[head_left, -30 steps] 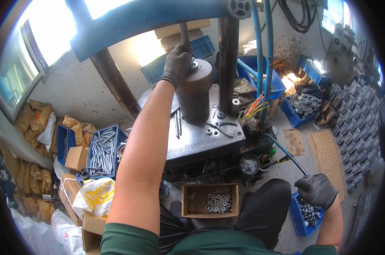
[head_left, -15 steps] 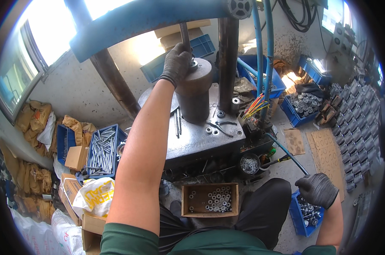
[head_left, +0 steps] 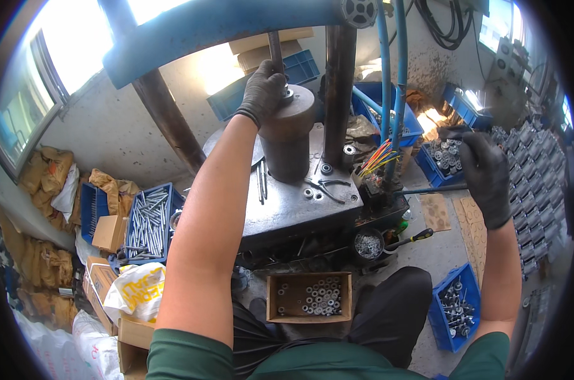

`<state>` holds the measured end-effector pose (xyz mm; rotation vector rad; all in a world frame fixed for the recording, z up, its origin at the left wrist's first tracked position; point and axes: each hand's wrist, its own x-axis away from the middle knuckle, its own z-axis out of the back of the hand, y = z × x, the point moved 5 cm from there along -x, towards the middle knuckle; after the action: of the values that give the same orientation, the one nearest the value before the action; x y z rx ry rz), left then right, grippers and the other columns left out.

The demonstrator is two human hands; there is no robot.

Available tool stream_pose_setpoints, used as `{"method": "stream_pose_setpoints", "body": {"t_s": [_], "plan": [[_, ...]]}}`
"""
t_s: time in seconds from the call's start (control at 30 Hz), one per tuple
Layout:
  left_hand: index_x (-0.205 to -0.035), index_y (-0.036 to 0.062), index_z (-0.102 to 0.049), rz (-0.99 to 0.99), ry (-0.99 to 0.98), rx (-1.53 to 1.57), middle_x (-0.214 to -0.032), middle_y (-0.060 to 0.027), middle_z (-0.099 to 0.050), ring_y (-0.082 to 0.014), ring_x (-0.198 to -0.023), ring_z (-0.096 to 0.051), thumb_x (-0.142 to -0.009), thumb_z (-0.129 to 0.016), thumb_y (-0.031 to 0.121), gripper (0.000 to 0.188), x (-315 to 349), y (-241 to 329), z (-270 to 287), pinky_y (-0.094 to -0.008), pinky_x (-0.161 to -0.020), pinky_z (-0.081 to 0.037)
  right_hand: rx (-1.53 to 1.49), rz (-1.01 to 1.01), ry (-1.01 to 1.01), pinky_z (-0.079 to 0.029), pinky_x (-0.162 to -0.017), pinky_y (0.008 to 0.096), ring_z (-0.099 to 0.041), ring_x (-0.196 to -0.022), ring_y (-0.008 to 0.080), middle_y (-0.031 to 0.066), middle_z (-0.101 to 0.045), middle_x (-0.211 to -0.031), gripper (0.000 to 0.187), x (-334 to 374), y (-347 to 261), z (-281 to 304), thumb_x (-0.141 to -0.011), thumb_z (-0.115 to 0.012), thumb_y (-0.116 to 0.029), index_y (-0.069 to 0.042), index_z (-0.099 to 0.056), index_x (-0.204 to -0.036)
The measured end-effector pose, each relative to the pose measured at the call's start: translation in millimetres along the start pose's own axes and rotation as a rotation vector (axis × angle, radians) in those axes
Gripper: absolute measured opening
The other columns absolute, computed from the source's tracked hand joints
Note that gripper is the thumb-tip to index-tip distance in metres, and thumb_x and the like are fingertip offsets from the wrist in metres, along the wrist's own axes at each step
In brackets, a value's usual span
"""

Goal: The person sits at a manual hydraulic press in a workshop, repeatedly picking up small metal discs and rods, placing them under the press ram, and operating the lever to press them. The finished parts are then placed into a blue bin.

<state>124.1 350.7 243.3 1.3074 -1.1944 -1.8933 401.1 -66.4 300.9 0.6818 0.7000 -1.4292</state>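
My left hand (head_left: 263, 95), in a dark grey glove, is closed around the lower end of an upright metal rod (head_left: 275, 47). A small metal ring (head_left: 288, 95) shows beside its fingers, on top of a thick steel cylinder (head_left: 286, 136). The cylinder stands on the metal press table (head_left: 249, 215). On the right, my gloved right hand (head_left: 486, 174) is raised with its fingers stretched upward. A long lever (head_left: 433, 189) runs level to its palm side, where the lever's end is hidden. Pliers (head_left: 328, 188), bearings (head_left: 326, 169) and thin rods (head_left: 261, 180) lie on the table.
A wooden box of small rings (head_left: 309, 276) sits between my legs. Blue bins hold long pins (head_left: 149, 221) at left and metal parts (head_left: 436, 310) at right. Stacked grey cylinders (head_left: 534, 183) line the right side. The blue press frame (head_left: 223, 35) spans overhead.
My right hand has moved up and away from me, and the lever has swung up from a downward slant to level. My left hand stays at the rod.
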Motion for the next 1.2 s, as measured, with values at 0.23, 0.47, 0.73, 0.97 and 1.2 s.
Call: {"method": "stream_pose_setpoints", "body": {"t_s": [0.23,0.47,0.73,0.97,1.2], "plan": [[-0.133,0.0038,-0.063,-0.069,-0.041,-0.073,-0.117,-0.015,-0.073,-0.0242,-0.107,-0.069,-0.094,-0.066,0.016,0.041,0.4,1.0,-2.8,-0.0353,-0.097,-0.053,0.104,-0.091,-0.075,-0.055,-0.075,0.0484,-0.071,-0.082,0.0401,0.0216,-0.07,-0.085,0.041,-69.8,32.2,-47.3,-0.106,-0.066,-0.041,-0.002,-0.071,-0.096],[-0.129,0.0125,-0.067,-0.328,-0.115,-0.573,-0.117,-0.0146,-0.071,-0.03,-0.109,-0.067,-0.092,-0.073,0.009,0.037,18.7,20.9,-25.3,-0.0387,-0.101,-0.053,0.118,-0.175,-0.203,-0.056,-0.079,0.0474,-0.072,-0.084,0.0373,0.0216,-0.072,-0.088,0.06,-76.0,42.2,-57.2,-0.102,-0.064,-0.061,-0.002,-0.074,-0.096],[-0.123,0.0116,-0.066,-0.795,-0.037,-0.491,-0.114,-0.0141,-0.067,-0.0358,-0.114,-0.063,-0.088,-0.081,0.013,0.038,197.5,67.9,-72.3,-0.0478,-0.097,-0.054,0.059,-0.209,-0.208,-0.058,-0.078,0.0449,-0.075,-0.087,0.0352,0.0198,-0.075,-0.092,0.031,-42.8,32.4,-34.5,-0.099,-0.071,-0.033,-0.002,-0.072,-0.1],[-0.106,0.0088,-0.065,0.486,-0.07,0.349,-0.083,-0.0024,-0.066,-0.0134,-0.069,-0.063,-0.109,-0.063,0.045,0.036,352.3,-55.1,-93.3,-0.0303,-0.062,-0.053,-0.014,0.102,-0.268,-0.055,-0.069,0.0457,-0.07,-0.077,0.0385,0.0193,-0.071,-0.094,0.02,58.5,-46.6,23.5,-0.087,-0.076,-0.008,-0.003,-0.066,-0.103],[-0.094,0.0115,-0.065,1.068,0.101,0.868,-0.071,-0.0044,-0.062,-0.0231,-0.059,-0.064,-0.098,-0.062,0.024,0.013,372.4,-136.6,-102.1,-0.039,-0.053,-0.057,-0.332,0.255,-0.191,-0.058,-0.073,0.0468,-0.072,-0.083,0.0356,0.0138,-0.073,-0.098,0.036,97.7,-138.1,15.1,-0.07,-0.08,-0.002,-0.003,-0.068,-0.103]]}}
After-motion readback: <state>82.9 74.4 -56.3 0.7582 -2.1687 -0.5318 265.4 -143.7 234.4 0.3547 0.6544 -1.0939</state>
